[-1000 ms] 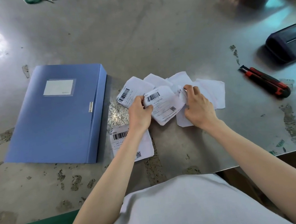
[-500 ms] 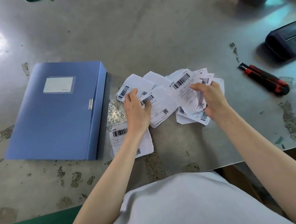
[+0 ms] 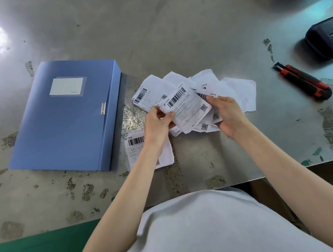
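Several white shipping labels with barcodes lie scattered on the metal table. My left hand pinches the left edge of a bundle of labels, barcode side up. My right hand grips the same bundle from the right, fingers curled under it. One label lies flat under my left wrist. Another label sits just beyond my left hand, and blank-side sheets spread out past my right hand.
A shut blue file box lies to the left of the labels. A red and black utility knife and a black label printer are at the right. The table's front edge runs just before my torso.
My right hand has brought its labels left onto the label in my left hand. Both hands now hold one bundle, lifted a little off the table.
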Demonstrator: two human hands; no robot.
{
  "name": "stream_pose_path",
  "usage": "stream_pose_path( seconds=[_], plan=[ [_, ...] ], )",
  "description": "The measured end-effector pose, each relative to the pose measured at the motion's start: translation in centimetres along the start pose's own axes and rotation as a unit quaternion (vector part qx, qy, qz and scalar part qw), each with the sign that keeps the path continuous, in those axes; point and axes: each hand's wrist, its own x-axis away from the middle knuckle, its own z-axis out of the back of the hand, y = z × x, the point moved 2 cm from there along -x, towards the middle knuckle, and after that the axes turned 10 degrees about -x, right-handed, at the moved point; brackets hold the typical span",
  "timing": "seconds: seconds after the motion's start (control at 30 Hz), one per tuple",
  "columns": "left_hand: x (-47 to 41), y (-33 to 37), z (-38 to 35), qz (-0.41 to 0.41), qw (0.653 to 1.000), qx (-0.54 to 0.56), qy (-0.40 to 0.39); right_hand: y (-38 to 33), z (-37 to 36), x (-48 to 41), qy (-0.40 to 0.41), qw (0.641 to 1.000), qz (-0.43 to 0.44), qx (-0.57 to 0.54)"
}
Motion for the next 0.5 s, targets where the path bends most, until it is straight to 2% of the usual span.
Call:
stream_pose_path(
  seconds=[0.17, 0.33, 0.5],
  plan=[
    [0.3, -0.5, 1.2, -0.008, 1.000, -0.010, 0.019, -0.1, 0.6, 0.2, -0.005, 0.997, 0.032, 0.063],
    [0.9, -0.5, 1.3, -0.044, 0.997, -0.054, 0.019, 0.1, 0.4, 0.4, -0.006, 0.996, 0.054, 0.077],
    [1.4, -0.6, 0.4, -0.038, 0.998, -0.049, -0.008, 1.0, -0.5, 1.2, -0.008, 0.995, 0.055, 0.083]
  ],
)
